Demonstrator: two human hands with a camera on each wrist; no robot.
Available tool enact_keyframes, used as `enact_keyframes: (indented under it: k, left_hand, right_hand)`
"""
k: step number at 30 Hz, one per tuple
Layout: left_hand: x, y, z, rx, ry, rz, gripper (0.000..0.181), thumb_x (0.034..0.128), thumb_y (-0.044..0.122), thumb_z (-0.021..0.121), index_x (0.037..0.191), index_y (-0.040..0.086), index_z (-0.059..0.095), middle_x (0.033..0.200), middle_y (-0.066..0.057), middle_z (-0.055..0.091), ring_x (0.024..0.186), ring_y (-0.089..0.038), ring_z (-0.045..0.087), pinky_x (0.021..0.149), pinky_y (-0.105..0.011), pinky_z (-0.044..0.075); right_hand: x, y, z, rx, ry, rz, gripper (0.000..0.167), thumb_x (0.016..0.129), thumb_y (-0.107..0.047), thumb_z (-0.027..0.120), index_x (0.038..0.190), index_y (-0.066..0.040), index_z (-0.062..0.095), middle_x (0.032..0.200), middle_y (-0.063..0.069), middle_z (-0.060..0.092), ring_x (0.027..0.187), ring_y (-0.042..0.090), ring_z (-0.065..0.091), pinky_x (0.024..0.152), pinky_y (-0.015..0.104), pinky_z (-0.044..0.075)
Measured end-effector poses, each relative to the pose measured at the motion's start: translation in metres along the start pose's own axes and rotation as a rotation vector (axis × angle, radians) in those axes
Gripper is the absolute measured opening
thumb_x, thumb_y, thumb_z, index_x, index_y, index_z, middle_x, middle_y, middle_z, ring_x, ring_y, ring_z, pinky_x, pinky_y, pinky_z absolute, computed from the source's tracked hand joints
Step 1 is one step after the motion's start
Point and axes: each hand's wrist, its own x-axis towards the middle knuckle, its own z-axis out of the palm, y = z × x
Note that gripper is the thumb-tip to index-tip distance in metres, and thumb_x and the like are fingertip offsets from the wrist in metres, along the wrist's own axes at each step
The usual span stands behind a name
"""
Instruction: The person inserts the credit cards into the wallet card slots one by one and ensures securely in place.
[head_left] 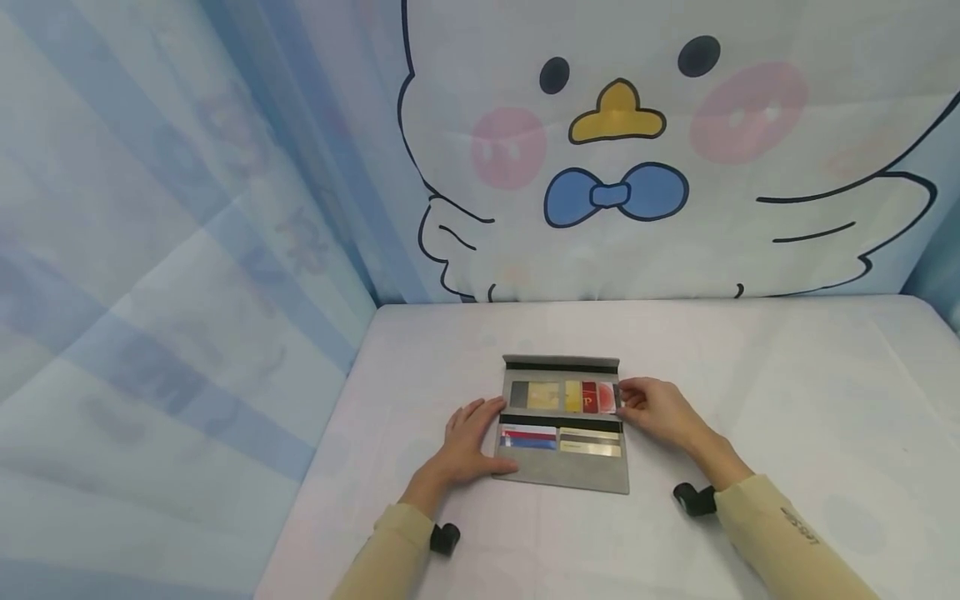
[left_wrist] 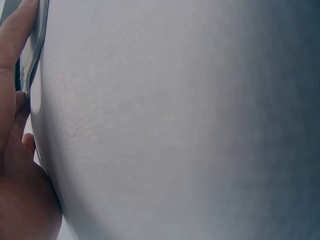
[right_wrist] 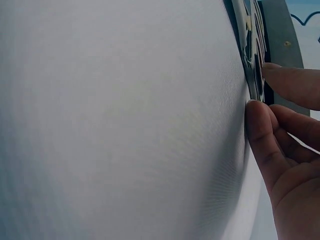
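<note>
A grey wallet lies unfolded flat on the white table, with cards in its upper and lower rows. My left hand rests at its left edge, thumb on the lower panel and fingers spread along the side. In the left wrist view, the left hand shows only at the picture's edge. At the right end of the upper row, my right hand pinches a dark card with curled fingers. Seen from the right wrist, the right hand has thumb and forefinger at the edge of the layered cards.
The white table extends around the wallet. Behind it hangs a curtain with a cartoon bird, and a blue patterned curtain hangs at the left. A small black camera sits at the right wrist, another camera at the left.
</note>
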Motion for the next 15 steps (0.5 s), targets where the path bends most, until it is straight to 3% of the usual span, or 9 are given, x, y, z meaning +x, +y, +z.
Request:
enact_keyframes:
  k: [11,15]
  left_hand:
    - [0.0017,-0.0008,0.0025,-0.013,0.01,-0.003,0.099,0.0771,0.047,0.085,0.157,0.016,0.036,0.16,-0.002,0.037,0.149,-0.028,0.018,0.12,-0.053,0.007]
    - [0.0013,-0.0009,0.001,-0.015,0.021,0.022,0.098,0.0768,0.045,0.086,0.156,0.013,0.037,0.159,-0.004,0.038,0.149,-0.03,0.019,0.12,-0.053,0.007]
  right_hand:
    - [-0.0038,-0.0008,0.0006,-0.014,0.0,-0.017,0.025,0.087,-0.007,0.075,0.106,0.009,0.069,0.081,0.001,0.064,0.074,0.016,0.058,0.067,0.033,0.051]
    - [-0.0031,-0.0028,0.001,-0.007,-0.017,-0.014,0.019,0.088,-0.007,0.075,0.101,0.007,0.07,0.081,0.001,0.064,0.074,0.015,0.058,0.066,0.031,0.051]
